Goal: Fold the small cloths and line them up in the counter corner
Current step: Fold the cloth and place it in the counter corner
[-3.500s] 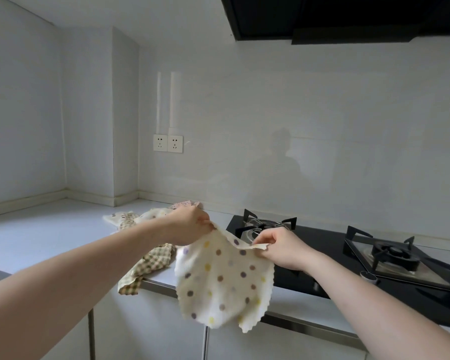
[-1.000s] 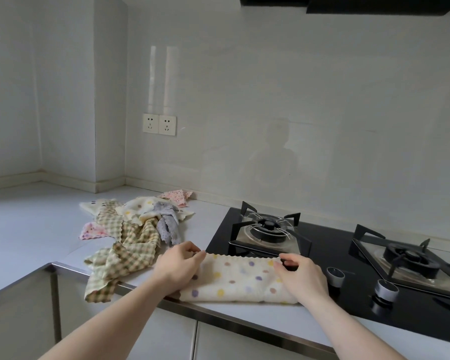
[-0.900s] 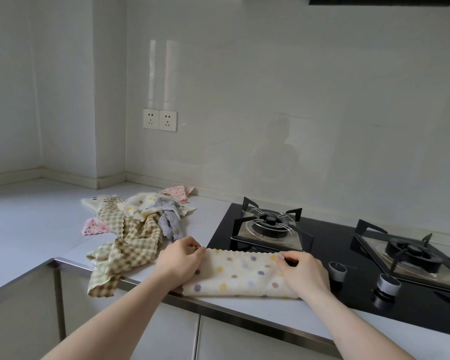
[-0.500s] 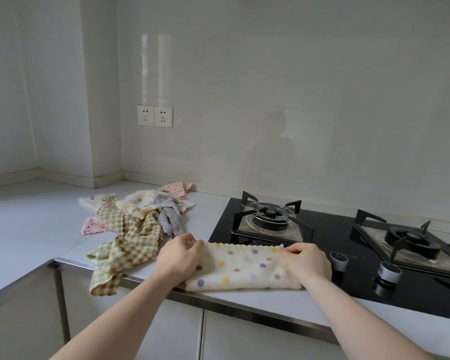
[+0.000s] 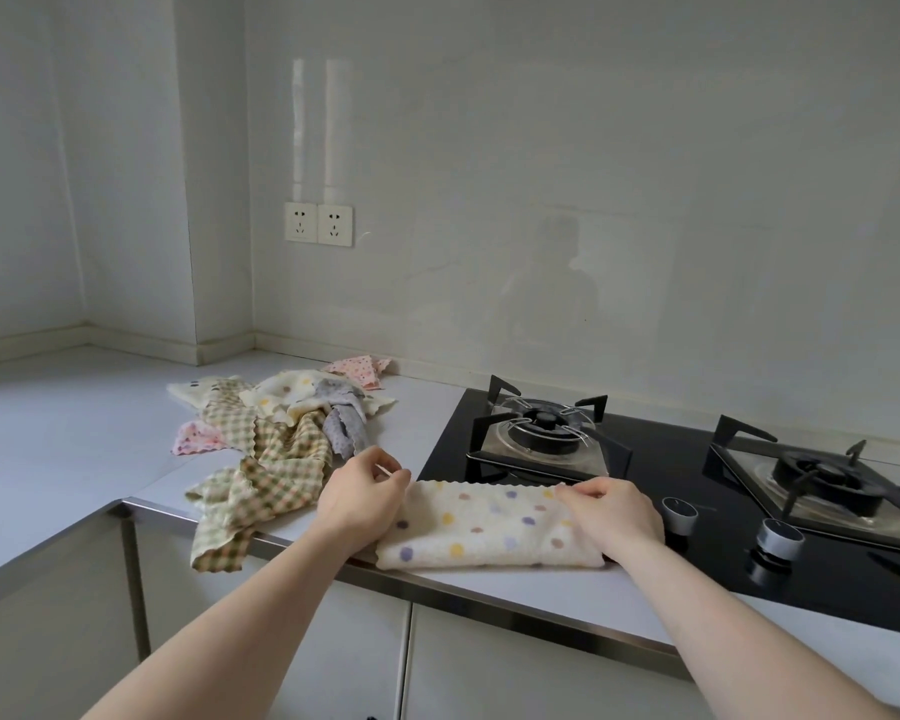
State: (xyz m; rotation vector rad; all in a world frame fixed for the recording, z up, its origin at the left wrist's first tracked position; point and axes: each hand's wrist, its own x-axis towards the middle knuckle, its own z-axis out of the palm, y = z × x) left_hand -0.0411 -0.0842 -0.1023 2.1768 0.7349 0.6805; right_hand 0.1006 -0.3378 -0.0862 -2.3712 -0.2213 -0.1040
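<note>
The pale counter runs from the far corner at ten o'clock toward me, its steel edge crossing below my wrists. At two o'clock sits the black gas hob, with two burners and two knobs along its near edge. At eleven o'clock lies a loose heap of unfolded cloths: a green checked one draping over the counter edge, with cream, grey and pink ones behind it. Straight ahead at twelve o'clock, the dotted cream cloth lies folded in a long band on the counter's near edge, its right end overlapping the hob. It stretches between my two hands. Both forearms reach in from below, bare, converging on it. My left hand sits at the band's left end, at its nine o'clock, fingers curled and pinching the far left corner. My right hand rests palm down on the right end, at its three o'clock, fingertips bent and nipping the far scalloped edge.
</note>
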